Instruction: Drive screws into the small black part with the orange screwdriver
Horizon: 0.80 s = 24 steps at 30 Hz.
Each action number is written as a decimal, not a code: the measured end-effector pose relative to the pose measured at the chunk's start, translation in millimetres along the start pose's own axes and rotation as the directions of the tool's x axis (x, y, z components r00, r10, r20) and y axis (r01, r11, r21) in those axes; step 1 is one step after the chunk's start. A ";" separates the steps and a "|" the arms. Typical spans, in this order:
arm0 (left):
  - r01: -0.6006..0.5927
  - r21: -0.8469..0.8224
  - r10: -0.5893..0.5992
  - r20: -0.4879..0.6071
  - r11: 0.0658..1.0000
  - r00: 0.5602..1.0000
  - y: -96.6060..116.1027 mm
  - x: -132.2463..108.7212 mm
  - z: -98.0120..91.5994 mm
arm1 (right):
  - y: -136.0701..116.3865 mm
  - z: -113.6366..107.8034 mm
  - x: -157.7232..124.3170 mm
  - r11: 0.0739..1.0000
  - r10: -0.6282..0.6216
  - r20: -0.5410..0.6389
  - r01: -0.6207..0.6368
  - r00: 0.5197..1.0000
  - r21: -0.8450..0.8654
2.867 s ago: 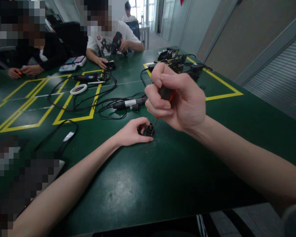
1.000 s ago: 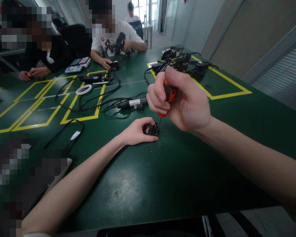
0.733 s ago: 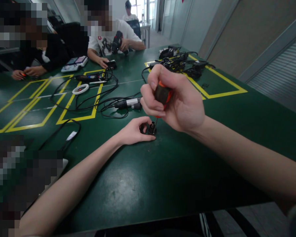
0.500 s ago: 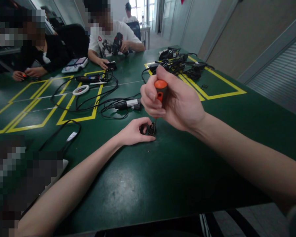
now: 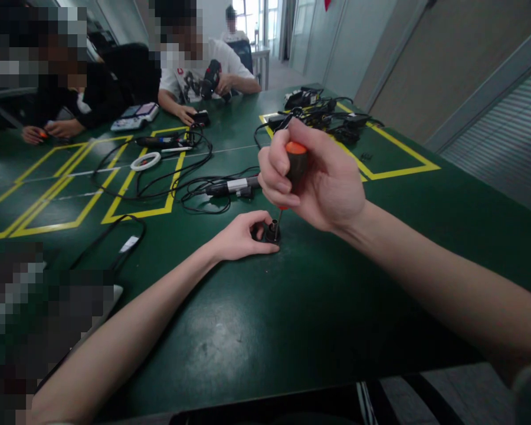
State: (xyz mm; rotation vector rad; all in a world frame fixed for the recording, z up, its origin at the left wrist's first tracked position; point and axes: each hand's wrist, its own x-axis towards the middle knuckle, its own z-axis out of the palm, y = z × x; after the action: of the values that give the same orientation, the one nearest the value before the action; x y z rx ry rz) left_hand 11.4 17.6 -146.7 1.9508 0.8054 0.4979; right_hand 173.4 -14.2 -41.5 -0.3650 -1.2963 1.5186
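Note:
Fingers of my right hand [image 5: 318, 177] are wrapped round the dark handle of a screwdriver [image 5: 297, 162] with an orange end cap. Its thin shaft points down, and the tip reaches a small round black part [image 5: 272, 232] with a metal post in its middle. That part sits on the green table, held between the thumb and fingers of my left hand [image 5: 243, 237]. Exactly where the screwdriver's tip rests is too small to make out.
Beyond my hands lie a corded black tool [image 5: 230, 188], a white ring [image 5: 145, 161] and a heap of black cables [image 5: 323, 112]. Yellow tape marks the green table [image 5: 318, 330]. Across it, a person in a white shirt [image 5: 230, 56] holds a power drill [image 5: 211, 79].
My right hand has shifted slightly right and turned, so the screwdriver's handle leans and rotates a little. My left hand and the black part stay in place.

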 end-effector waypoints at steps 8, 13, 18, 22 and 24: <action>-0.005 0.000 0.005 0.012 1.000 1.000 1.7 0.6 -0.6 | -2.4 -3.0 -4.8 0.999 0.031 0.070 -0.032 0.997 0.013; -0.004 0.016 0.004 0.008 1.000 1.000 1.2 -0.3 -0.6 | -0.7 -0.9 -7.1 1.000 0.017 0.031 -0.016 0.999 -0.022; -0.004 0.010 0.004 -0.016 1.000 1.000 0.3 -0.5 0.5 | -2.0 0.4 -4.6 0.995 0.009 0.094 0.000 0.996 -0.096; -0.006 0.013 0.006 -0.006 1.000 1.000 1.8 0.1 -0.3 | -5.9 -6.4 -2.0 0.994 0.068 0.114 -0.058 0.991 -0.091; -0.004 0.018 0.004 0.000 1.000 1.000 2.3 0.2 -0.6 | -5.8 -10.6 -1.3 0.996 0.070 0.121 -0.063 0.990 -0.060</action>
State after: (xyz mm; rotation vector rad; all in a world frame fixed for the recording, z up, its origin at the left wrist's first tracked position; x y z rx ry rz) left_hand 11.9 17.3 -144.3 1.9688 0.8091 0.4945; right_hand 185.0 -10.6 -40.9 -0.3582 -1.4386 1.5831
